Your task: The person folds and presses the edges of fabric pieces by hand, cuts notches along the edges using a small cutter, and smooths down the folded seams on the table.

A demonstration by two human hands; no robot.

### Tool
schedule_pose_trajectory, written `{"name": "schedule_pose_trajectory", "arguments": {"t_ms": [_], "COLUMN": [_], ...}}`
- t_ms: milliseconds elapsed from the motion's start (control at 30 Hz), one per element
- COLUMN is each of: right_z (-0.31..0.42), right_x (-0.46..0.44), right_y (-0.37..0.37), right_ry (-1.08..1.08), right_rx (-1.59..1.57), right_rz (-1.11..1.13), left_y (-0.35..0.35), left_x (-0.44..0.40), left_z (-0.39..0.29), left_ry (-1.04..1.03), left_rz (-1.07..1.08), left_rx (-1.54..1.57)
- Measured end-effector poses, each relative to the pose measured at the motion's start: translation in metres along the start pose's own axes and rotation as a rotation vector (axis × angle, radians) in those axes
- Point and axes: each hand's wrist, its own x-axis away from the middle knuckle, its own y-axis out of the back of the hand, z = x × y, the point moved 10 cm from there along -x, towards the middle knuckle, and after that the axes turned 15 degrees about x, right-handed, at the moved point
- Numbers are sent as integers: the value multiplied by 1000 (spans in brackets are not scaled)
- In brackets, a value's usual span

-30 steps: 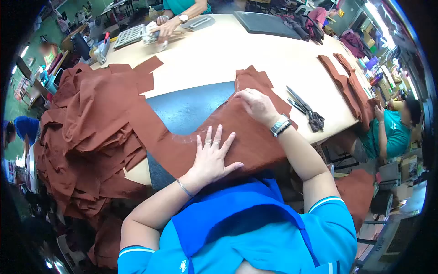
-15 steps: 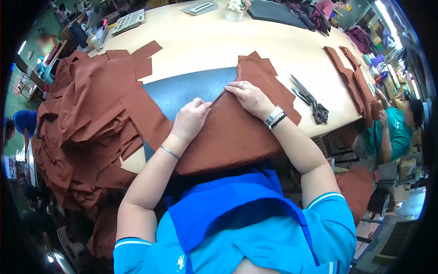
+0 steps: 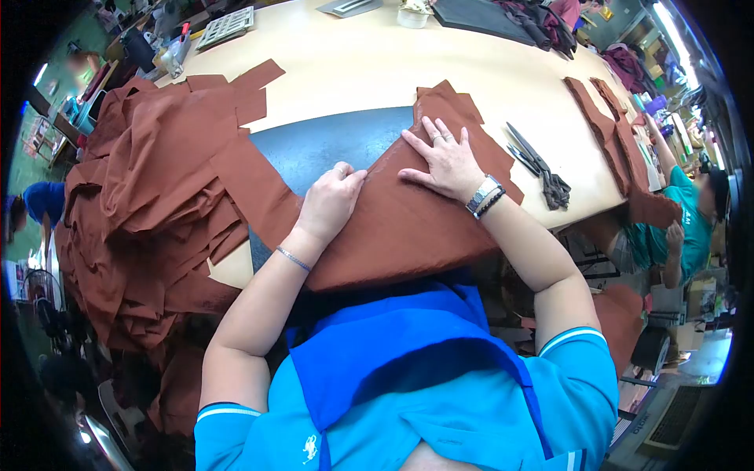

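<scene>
A reddish-brown fabric panel [image 3: 393, 243] lies across the table's front edge, partly over a dark board [image 3: 330, 149]. At the panel's slanting upper edge, my left hand [image 3: 334, 200] has its thumb and fingers pinched together on the material. My right hand [image 3: 448, 161] lies flat on the panel near the same edge, fingers spread. Black-bladed scissors [image 3: 538, 165] with dark wrapped handles rest to the right of the panel.
A large heap of brown pieces [image 3: 149, 204] covers the table's left side. Long brown strips [image 3: 601, 129] lie at the right, near a person in a green shirt [image 3: 683, 224]. A pale rack [image 3: 225, 29], a small tub [image 3: 413, 14] and a black mat [image 3: 479, 21] stand at the back.
My right hand has let go of the panel's edge and spread flat on its surface, slightly to the right. My left hand stays pinched at the edge. The other person's arm has reached up.
</scene>
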Motion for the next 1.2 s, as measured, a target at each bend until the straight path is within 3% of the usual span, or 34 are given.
{"name": "schedule_pose_trajectory", "arguments": {"t_ms": [33, 133, 167, 467, 567, 600, 700, 733, 1033, 1133, 1200], "right_z": [3, 50, 62, 84, 64, 60, 92, 104, 118, 120, 122], "right_x": [1, 6, 8, 22, 15, 12, 8, 13, 18, 15, 14], "right_y": [7, 36, 34, 30, 23, 34, 47, 59, 51, 50, 51], "right_ry": [6, 268, 285, 269, 102, 82, 318, 344, 325, 341, 353], "right_rx": [43, -360, -378, -175, -87, -11, -396, -436, -399, -414, -396], "right_rz": [-78, -216, -134, 39, 124, -47, -100, -185, -23, 41, 59], "left_y": [0, 6, 8, 32, 32, 33, 38, 38, 58, 60, 62], "left_x": [0, 0, 3, 32, 34, 35, 33, 34, 40, 38, 37], "left_z": [1, 2, 2, -6, -11, -13, -12, -6, 26, 30, 21], "left_ry": [0, 49, 65, 23, -10, -13, 15, 56, 483, 437, 227], "left_rz": [-2, 6, 22, 79, 110, 119, 135, 165, 402, 477, 451], "left_rx": [7, 103, 96, -9, -95, -130, -81, -67, 51, -54, -152]}}
